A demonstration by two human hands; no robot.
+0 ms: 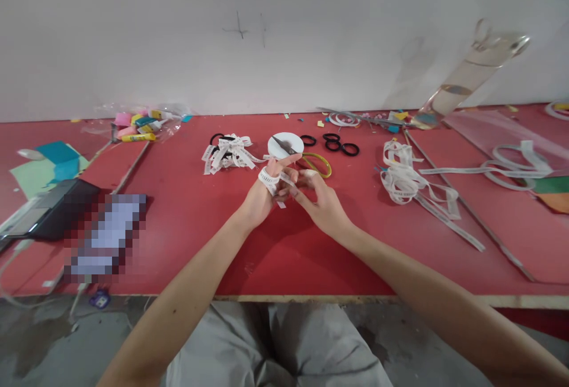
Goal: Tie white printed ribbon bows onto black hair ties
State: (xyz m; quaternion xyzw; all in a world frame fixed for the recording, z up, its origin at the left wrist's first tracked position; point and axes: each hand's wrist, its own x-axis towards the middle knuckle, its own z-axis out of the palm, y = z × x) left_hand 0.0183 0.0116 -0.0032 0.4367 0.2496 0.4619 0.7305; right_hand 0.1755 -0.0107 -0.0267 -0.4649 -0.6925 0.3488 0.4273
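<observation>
My left hand (260, 203) is over the middle of the red table, with a white printed ribbon (269, 181) looped around it. Its index finger points out while the other fingers curl in around the ribbon. Close against it, my right hand (326, 206) pinches the ribbon between thumb and fingers; the exact contact is partly hidden. Just beyond my hands lie yellow-handled scissors (323, 165), their blades across a white round disc (291, 136). A pile of ribbon pieces (237, 153) with black rings among them sits to the left.
Several loose black rings (350, 149) lie behind the scissors. Tangled ribbon (398, 182) is at right, near a tilted clear bottle (466, 85). On the left are a phone (106, 236), a dark case (57, 206) and a plastic bag of small colourful items (137, 123).
</observation>
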